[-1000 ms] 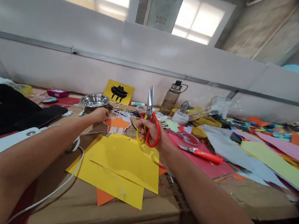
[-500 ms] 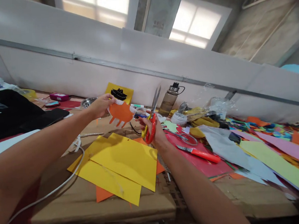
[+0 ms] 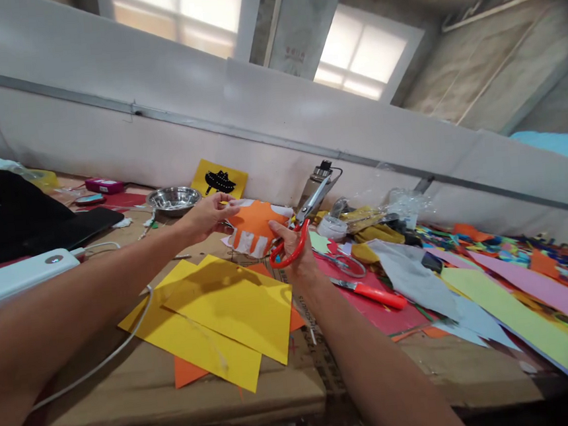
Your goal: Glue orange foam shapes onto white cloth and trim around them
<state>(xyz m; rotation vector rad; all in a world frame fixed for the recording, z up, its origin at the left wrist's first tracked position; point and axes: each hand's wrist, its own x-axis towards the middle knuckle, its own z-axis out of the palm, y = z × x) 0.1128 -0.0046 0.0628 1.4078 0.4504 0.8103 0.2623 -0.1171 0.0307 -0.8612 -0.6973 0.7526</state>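
An orange paper cutout with finger-like strips along its lower edge is held above the table, white paper showing around it and between the strips. My left hand pinches its left edge. My right hand has its fingers through the red-handled scissors, whose blades point up and away to the right. The right thumb rests on the cutout's right side. Below lie overlapping yellow paper sheets, with orange paper sticking out underneath.
Behind the hands are a steel bowl, a yellow card with a black shape and a bottle. To the right lie a red-handled knife and coloured paper sheets. A white power strip and cable are at left.
The cutout has moved right and slightly down in my left hand, meeting my right hand. The right thumb now touches it, and the scissors have tilted to the right.
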